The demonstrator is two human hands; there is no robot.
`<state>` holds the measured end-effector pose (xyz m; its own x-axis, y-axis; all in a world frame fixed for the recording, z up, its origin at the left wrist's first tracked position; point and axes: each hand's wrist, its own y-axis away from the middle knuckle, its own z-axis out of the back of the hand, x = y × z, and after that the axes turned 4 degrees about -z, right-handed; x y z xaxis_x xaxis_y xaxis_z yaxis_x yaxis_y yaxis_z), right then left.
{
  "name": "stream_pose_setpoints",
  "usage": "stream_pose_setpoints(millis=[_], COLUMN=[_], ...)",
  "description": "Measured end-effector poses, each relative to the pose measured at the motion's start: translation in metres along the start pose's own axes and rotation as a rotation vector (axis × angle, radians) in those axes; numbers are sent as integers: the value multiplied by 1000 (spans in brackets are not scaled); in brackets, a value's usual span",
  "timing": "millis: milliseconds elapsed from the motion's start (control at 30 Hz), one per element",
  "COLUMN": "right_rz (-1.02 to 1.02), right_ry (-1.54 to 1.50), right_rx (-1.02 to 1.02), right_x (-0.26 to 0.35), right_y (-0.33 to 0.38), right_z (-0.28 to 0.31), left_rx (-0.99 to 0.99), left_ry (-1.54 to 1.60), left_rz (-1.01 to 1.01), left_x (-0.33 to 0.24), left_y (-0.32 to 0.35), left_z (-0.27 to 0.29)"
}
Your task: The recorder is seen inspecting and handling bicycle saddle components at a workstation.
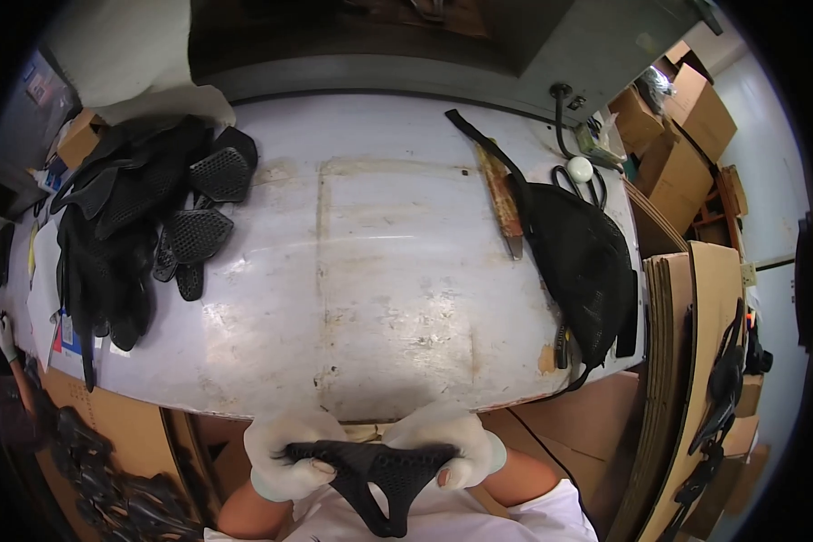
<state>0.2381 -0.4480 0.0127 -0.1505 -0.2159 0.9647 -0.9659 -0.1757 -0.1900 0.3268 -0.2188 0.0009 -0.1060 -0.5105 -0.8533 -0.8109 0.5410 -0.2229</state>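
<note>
In front of my body, just off the table's near edge, I hold a black saddle-shaped piece [390, 475] with a honeycomb texture and a slot through its middle. My left hand [291, 447], in a white glove with the thumb tip bare, grips its left end. The right end is pinched by my right hand [452, 443], gloved the same way. Both thumbs lie on the side facing me; the other fingers are mostly hidden behind. The piece tapers downward toward my white shirt.
On the white table [388, 244], a heap of black textured pieces [126, 217] lies at left. A black mesh bag [580, 262] and a worn blade-like tool [501, 194] lie at right. A grey machine [379, 77] stands behind. Cardboard sheets [668, 361] stand at right. Another person's gloved hand [6, 336] shows far left.
</note>
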Motion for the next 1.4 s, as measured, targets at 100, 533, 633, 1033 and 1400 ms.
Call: stream_pose_setpoints(millis=[100,533,633,1033,1400], right_rz=[29,-395,-441,-431,-627], right_ry=[39,146,159,373,432], right_rx=[-44,-466,-444,-217,-110], right_x=[-2,-7,1,29,37], right_y=[0,19,16,5,3], right_z=[1,-3,-3,15,27], left_rx=[22,198,156,323,476], left_ry=[-14,-421,-411,-440,-415], left_rz=[14,656,667,684,737], left_x=[-1,-35,-30,-32,-44], left_y=[-4,-41,-38,-55,-64], left_z=[-2,-15,-15,-14,-23])
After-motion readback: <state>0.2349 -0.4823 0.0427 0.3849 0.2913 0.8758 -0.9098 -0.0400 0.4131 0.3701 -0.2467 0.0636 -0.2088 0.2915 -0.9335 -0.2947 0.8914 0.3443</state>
